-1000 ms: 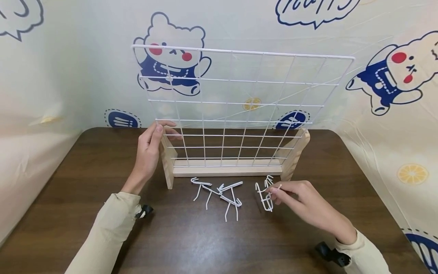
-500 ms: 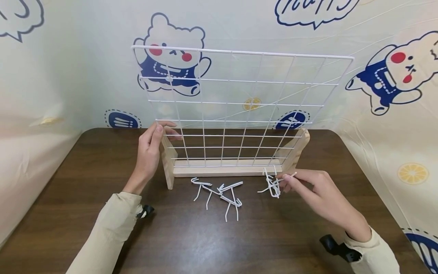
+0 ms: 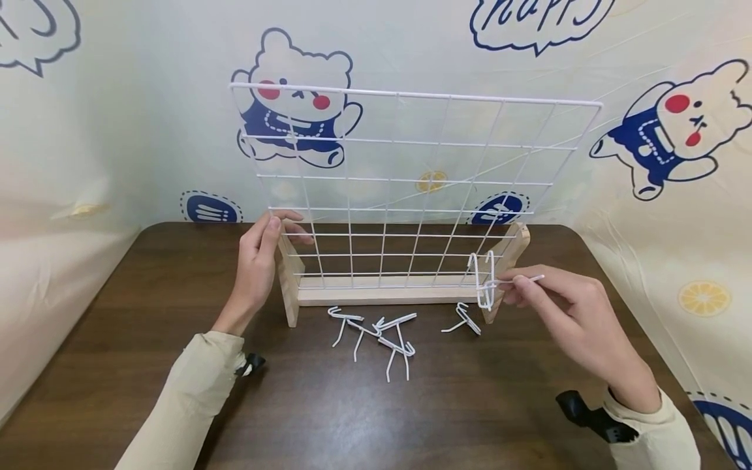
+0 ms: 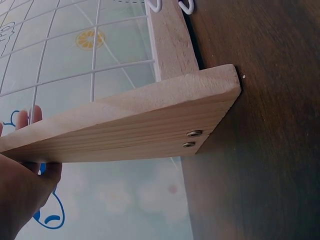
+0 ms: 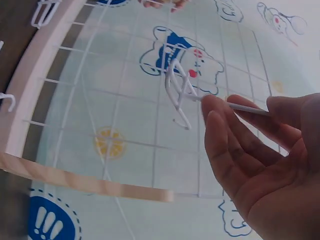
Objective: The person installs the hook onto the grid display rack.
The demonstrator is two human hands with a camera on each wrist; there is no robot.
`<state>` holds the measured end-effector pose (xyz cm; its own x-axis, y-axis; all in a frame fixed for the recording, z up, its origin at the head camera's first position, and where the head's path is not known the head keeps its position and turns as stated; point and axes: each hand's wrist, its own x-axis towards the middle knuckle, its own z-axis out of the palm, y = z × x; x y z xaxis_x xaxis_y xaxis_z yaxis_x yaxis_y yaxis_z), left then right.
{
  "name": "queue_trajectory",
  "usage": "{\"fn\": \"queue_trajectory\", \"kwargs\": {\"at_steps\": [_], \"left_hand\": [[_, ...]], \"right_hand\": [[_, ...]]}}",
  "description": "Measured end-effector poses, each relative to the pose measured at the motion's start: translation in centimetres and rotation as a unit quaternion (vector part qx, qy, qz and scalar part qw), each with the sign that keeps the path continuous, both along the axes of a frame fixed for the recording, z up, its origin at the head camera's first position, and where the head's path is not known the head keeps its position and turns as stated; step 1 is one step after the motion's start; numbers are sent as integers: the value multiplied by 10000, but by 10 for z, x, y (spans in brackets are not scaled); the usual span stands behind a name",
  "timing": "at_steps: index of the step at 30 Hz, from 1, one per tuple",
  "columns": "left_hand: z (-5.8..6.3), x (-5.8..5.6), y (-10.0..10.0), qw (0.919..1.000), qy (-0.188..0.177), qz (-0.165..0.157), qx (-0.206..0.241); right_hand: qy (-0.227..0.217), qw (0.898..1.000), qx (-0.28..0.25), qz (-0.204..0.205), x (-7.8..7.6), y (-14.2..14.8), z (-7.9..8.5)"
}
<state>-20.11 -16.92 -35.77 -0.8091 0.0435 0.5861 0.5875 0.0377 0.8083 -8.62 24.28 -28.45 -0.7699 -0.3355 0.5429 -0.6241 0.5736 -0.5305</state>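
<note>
A white wire grid panel [image 3: 388, 179] stands upright in a wooden stand [image 3: 388, 296]. My left hand [image 3: 252, 267] grips the top of the stand's left side piece, thumb in front and fingers behind, at the grid's edge. My right hand [image 3: 578, 320] pinches the straight prong of a white wire hook [image 3: 486, 282] between thumb and fingers. The hook's bent ends point up, and it overlaps the grid's lower right corner in the head view. In the right wrist view the same hook [image 5: 181, 92] stands off the fingertips, in front of the grid.
Several white wire hooks [image 3: 376, 329] lie in a cluster on the brown table [image 3: 329, 418] before the stand. One more hook [image 3: 464, 320] lies near the stand's right foot. A patterned cloth [image 3: 147, 130] hangs behind the table.
My right hand has lifted the hook off the table, moving it up and right toward the grid's lower right corner. Another hook stays behind on the table. The left hand keeps its place.
</note>
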Motion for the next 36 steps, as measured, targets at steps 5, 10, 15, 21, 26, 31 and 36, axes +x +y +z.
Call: {"fn": "queue_trajectory", "kwargs": {"at_steps": [5, 10, 15, 21, 26, 31, 36], "left_hand": [[-2, 2, -1, 10000, -36, -35, 42], [-2, 3, -1, 10000, -18, -74, 37], [-3, 3, -3, 10000, -29, -43, -4], [-4, 3, -4, 9999, -43, -96, 1], [-3, 2, -3, 10000, 5, -75, -54], [-1, 2, -3, 9999, 16, -115, -28], [0, 2, -3, 9999, 41, -117, -36]], "right_hand": [[343, 9989, -291, -127, -1, -1, 7], [358, 9977, -558, -145, -2, -1, 12], [358, 9969, -685, -156, -2, 1, 16], [353, 9946, -972, -53, -2, 1, 22], [462, 9852, -1603, 385, -2, -1, 29], [577, 9777, -1957, 502, 1, -5, 39], [668, 9737, -2121, 493, 1, -8, 47]]}}
